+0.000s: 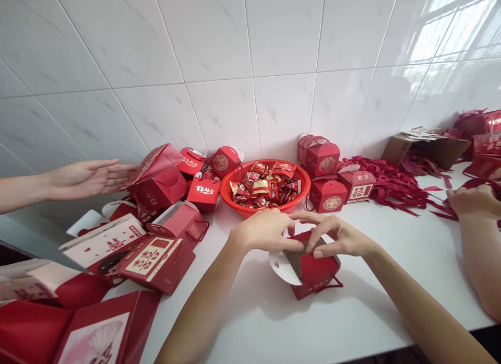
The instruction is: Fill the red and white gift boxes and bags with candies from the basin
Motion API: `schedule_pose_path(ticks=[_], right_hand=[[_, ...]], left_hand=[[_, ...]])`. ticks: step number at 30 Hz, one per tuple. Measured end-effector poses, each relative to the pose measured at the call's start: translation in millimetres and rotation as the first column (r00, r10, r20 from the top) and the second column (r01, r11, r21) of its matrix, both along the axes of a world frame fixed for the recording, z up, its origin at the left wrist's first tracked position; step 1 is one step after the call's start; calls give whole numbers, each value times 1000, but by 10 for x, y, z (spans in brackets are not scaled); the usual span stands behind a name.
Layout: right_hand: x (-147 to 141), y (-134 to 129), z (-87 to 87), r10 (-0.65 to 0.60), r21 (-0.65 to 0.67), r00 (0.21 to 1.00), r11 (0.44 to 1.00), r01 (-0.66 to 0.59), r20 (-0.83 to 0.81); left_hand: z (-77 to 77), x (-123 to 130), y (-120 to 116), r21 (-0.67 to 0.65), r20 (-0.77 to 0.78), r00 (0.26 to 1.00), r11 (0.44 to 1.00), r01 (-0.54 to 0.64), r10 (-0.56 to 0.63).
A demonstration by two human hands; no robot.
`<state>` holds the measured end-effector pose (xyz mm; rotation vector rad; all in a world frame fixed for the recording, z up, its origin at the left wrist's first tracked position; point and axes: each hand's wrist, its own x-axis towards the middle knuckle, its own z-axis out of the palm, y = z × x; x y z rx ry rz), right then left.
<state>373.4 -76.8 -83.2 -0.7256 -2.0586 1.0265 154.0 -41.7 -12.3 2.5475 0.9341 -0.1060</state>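
Observation:
A small red gift box (320, 272) stands on the white table in front of me, its top open and a rounded white-lined flap folded out to the left. From the left, my left hand (266, 231) reaches over the box's back edge, its fingers bent onto the rim and partly hiding one another. On the other side, my right hand (340, 236) pinches the upper edge of a red flap between thumb and fingers. A red cord handle (331, 286) hangs at the box's front. Directly behind my hands is a red plastic basket (227, 192) filled with wrapped candies (261, 187).
Red gift boxes (156, 262) crowd the left side, where another person's hand (84, 180) touches a large one. More boxes (327, 196) stand right of the basket. Beyond lie dark red ribbons (395, 184), a cardboard box (450, 151) and another person's hand (472, 201). A tiled wall (219, 35) closes the back.

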Motion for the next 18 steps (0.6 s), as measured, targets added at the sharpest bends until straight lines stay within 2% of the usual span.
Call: schedule_pose_path(ticks=[4, 7, 11, 14, 16, 18], right_hand=[[31, -13, 11, -2, 5, 1000, 1000, 1, 28], [57, -20, 32, -6, 37, 999, 999, 5, 44], [77, -26, 59, 9, 99, 998, 995, -15, 57], [47, -28, 48, -37, 134, 994, 991, 23, 102], [12, -27, 24, -87, 149, 983, 987, 63, 164], [-11, -21, -5, -117, 172, 964, 982, 77, 239]], left_hand=[[-10, -13, 20, -46, -28, 997, 996, -72, 70], [-4, -76, 59, -66, -112, 983, 985, -157, 149], [36, -161, 89, -48, -172, 937, 948, -315, 303], [69, -194, 93, -47, -170, 908, 917, -396, 384], [89, -200, 87, 0, -173, 900, 913, -407, 401], [106, -197, 73, 116, -162, 898, 912, -394, 408]])
